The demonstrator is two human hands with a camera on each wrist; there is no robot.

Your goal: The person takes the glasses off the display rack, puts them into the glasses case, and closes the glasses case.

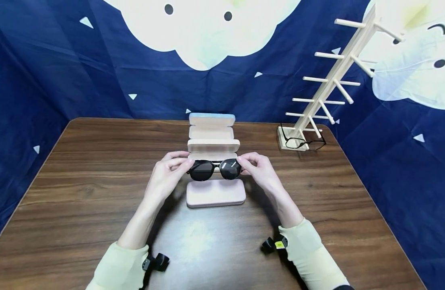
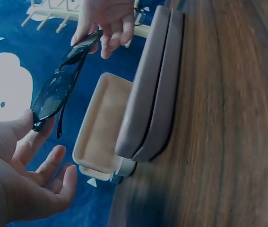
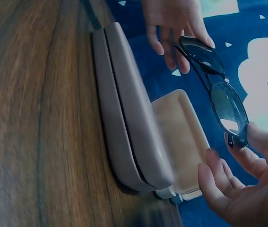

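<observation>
Above the desk (image 1: 99, 173), dark sunglasses (image 1: 207, 170) held level between my two hands.
Thumb and fingers of my left hand (image 1: 168, 173) pinch one end of the frame, those of my right hand (image 1: 259, 171) the other; in both wrist views the spare fingers curve loosely in the air, and a thin temple runs behind the lenses. Nearer me, a pale pink case (image 1: 216, 193) lies closed on the desk. Beyond the sunglasses, an open case (image 1: 213, 145) shows its light lining, and just behind it sits a second open case (image 1: 211, 119), bluish along its lid. Farther right, a wooden stand (image 1: 325, 90) carries rows of pegs, with black-rimmed eyeglasses (image 1: 295, 143) at its foot. Behind everything hangs blue cloth (image 1: 99, 80) printed with white clouds.
</observation>
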